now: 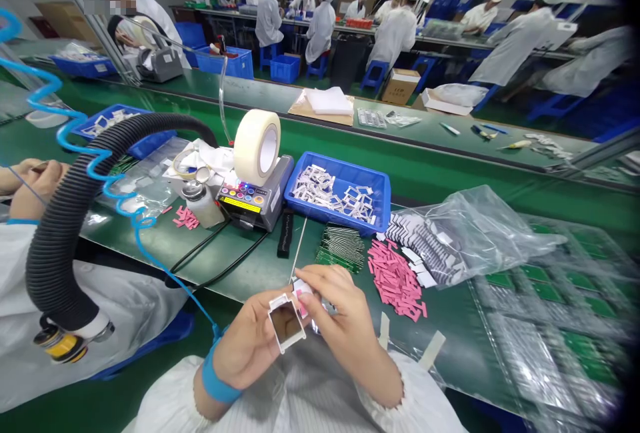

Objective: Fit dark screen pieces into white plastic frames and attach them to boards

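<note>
My left hand (250,340), with a blue wrist strap around its wrist, is closed on a small white-framed LCD panel (287,324) with a dark face. At the panel's upper right edge, my right hand (340,300) pinches a small pink strip (301,301), its fingertips touching the panel's side. A white piece partly hidden by the fingers lies beside the strip. Beyond my hands rests a stack of thin green circuit boards (340,248). To its right lie a heap of pink strips (395,280) and a spread of black-and-white pieces (425,246).
A blue tray (376,221) holds white frames. Left of it stand a tape dispenser (250,203) with a tape roll (257,146) and a bottle (203,203). A black hose (50,240) and coiled blue cord (125,206) cross the left. Trays of green boards (565,300) lie right.
</note>
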The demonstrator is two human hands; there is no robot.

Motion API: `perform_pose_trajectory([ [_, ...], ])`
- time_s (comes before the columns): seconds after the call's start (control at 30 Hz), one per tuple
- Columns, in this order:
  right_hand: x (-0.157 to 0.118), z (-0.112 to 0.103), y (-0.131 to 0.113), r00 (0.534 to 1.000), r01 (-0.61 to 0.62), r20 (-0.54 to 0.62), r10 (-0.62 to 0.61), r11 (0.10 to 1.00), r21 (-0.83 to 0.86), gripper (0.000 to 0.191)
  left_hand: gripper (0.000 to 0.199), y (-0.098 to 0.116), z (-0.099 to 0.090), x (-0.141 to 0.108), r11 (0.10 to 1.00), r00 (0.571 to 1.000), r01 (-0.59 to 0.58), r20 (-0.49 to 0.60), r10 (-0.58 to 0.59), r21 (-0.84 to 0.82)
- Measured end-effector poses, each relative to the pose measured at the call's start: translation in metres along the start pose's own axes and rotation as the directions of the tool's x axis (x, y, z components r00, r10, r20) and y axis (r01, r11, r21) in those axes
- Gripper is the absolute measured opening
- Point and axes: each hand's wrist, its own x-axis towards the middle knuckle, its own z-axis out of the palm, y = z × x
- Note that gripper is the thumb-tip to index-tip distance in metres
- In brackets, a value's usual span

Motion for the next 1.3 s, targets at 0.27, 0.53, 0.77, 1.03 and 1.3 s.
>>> perform_pose_trajectory([
  [0.27, -0.002, 0.006, 0.004, 0.997, -0.016, -0.082, 0.012, 0.999, -0.043, 0.013, 0.033, -0.003, 0.002, 0.004, 0.996, 0.997, 0.02, -0.076, -0.026, -0.082],
  [0.53, -0.006, 0.014, 0.012, 0.968, -0.224, -0.088, 0.236, 0.967, 0.123, 0.008, 0.031, -0.008, 0.0, 0.013, 0.998, 0.995, -0.001, -0.104, -0.006, -0.069],
  [0.77, -0.007, 0.015, 0.033, 0.935, -0.257, -0.208, 0.286, 0.954, 0.157, 0.01, 0.021, -0.02, -0.003, 0.035, 0.977, 0.985, -0.011, -0.17, -0.026, -0.214],
  [1.03, -0.019, -0.002, 0.049, 0.907, -0.282, -0.266, 0.326, 0.941, 0.189, 0.013, 0.02, -0.027, -0.002, 0.051, 0.991, 0.984, -0.001, -0.178, -0.023, -0.134],
  [1.3, -0.036, -0.012, 0.066, 0.917, -0.35, -0.169, 0.361, 0.932, 0.095, 0.015, 0.012, -0.022, -0.017, 0.048, 0.999, 0.969, -0.025, -0.248, 0.013, -0.048],
])
